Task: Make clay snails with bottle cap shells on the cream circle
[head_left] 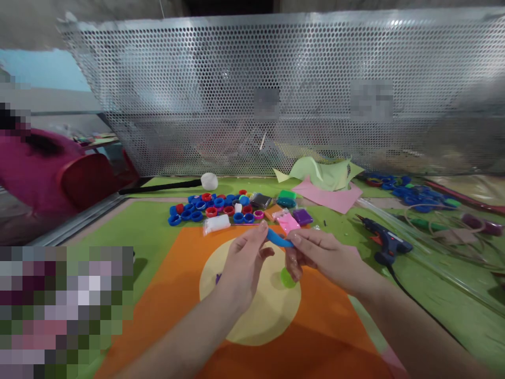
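Both my hands hold a strip of blue modelling clay above a pale yellow paper circle on an orange sheet. My left hand pinches its left end with thumb and fingers. My right hand pinches the right end, its other fingers curled. A bright green lump sits on the yellow circle just under my right hand; I cannot tell if the hand touches it. A small purple bit lies by my left hand.
Beyond the hands lie several blue and red bottle caps, clay packets, a white packet, pink paper and green paper. A blue glue gun lies right. A perforated metal screen stands behind. A person in magenta is at left.
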Available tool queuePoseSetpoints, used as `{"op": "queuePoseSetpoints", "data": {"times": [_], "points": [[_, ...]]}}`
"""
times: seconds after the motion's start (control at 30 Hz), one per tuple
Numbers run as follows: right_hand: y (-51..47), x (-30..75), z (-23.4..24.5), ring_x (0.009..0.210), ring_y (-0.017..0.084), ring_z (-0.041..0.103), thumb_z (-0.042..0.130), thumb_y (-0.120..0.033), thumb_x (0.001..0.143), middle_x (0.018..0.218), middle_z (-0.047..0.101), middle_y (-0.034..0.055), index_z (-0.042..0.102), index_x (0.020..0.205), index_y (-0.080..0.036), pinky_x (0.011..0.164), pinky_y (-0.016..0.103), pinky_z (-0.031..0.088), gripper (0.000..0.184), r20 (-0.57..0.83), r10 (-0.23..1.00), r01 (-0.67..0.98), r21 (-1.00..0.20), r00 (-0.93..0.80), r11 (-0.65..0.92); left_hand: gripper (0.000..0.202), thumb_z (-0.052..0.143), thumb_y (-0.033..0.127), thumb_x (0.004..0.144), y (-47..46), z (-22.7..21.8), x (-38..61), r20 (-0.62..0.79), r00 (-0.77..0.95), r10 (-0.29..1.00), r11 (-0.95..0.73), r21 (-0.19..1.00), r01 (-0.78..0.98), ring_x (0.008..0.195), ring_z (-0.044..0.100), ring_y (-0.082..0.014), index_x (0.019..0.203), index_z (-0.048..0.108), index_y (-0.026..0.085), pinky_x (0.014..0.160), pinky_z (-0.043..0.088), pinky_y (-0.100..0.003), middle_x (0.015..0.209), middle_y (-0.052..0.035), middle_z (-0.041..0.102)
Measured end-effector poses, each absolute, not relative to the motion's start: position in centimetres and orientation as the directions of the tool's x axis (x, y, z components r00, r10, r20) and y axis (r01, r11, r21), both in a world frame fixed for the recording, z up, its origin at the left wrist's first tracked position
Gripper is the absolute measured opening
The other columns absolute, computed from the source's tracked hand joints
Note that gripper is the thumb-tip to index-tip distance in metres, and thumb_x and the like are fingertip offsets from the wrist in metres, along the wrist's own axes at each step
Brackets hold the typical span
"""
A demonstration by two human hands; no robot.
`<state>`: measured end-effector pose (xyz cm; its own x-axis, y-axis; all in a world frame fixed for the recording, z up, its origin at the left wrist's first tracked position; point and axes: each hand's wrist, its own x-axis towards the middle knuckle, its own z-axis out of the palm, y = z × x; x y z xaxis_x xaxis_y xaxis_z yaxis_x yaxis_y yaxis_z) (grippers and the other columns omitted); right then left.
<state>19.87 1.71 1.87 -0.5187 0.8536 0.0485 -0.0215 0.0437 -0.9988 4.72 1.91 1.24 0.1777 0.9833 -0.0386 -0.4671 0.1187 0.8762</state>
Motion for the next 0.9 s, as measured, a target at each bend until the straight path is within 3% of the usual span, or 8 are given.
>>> {"op": "queuePoseSetpoints", "data": {"times": [0.23, 0.43, 0.6, 0.9], "points": [[1.80, 19.58, 1.76, 0.055, 0.010, 0.051, 0.044, -0.050, 0.088, 0.057, 0.054, -0.0008, 0.049, 0.066, -0.017, 0.058, 0.025, 0.039, 0.040, 0.027, 0.863, 0.005, -0.999, -0.504, 0.035, 0.033, 0.066, 0.050, 0.069, 2.14, 1.28, 4.65, -0.084, 0.201, 0.976, 0.171, 0.865, -0.472, 0.075, 0.054, -0.0180, 0.066, 0.067, 0.018, 0.066, 0.038, -0.029, 0.074, -0.0039, 0.064], [1.96, 19.57, 1.71, 0.056, 0.009, 0.052, 0.049, -0.047, 0.086, 0.060, 0.055, -0.0012, 0.052, 0.067, -0.016, 0.060, 0.024, 0.041, 0.036, 0.004, 0.868, 0.054, -0.998, -0.497, 0.036, 0.035, 0.063, 0.051, 0.072, 2.14, 1.08, 4.75, -0.068, 0.237, 0.969, 0.175, 0.866, -0.468, 0.064, 0.052, -0.0154, 0.065, 0.066, 0.017, 0.066, 0.038, -0.029, 0.063, -0.0013, 0.060], [1.79, 19.39, 1.95, 0.054, 0.009, 0.052, 0.053, -0.053, 0.081, 0.058, 0.055, -0.0010, 0.051, 0.065, -0.016, 0.060, 0.026, 0.041, 0.040, -0.031, 0.871, 0.065, -0.998, -0.491, 0.001, 0.038, 0.058, 0.053, 0.074, 2.09, 1.34, 4.84, -0.075, 0.226, 0.971, 0.176, 0.866, -0.469, 0.067, 0.052, -0.0161, 0.067, 0.068, 0.016, 0.065, 0.040, -0.028, 0.070, -0.0038, 0.061], [2.14, 19.57, 1.39, 0.054, 0.009, 0.051, 0.047, -0.052, 0.085, 0.058, 0.055, -0.0003, 0.049, 0.065, -0.017, 0.059, 0.025, 0.041, 0.040, -0.030, 0.879, 0.077, -0.997, -0.476, 0.008, 0.024, 0.067, 0.041, 0.071, 2.51, 0.59, 4.57, -0.046, 0.106, 0.993, 0.088, 0.900, -0.427, 0.072, 0.052, -0.0131, 0.085, 0.070, 0.022, 0.061, 0.039, -0.022, 0.077, -0.0012, 0.063]]}}
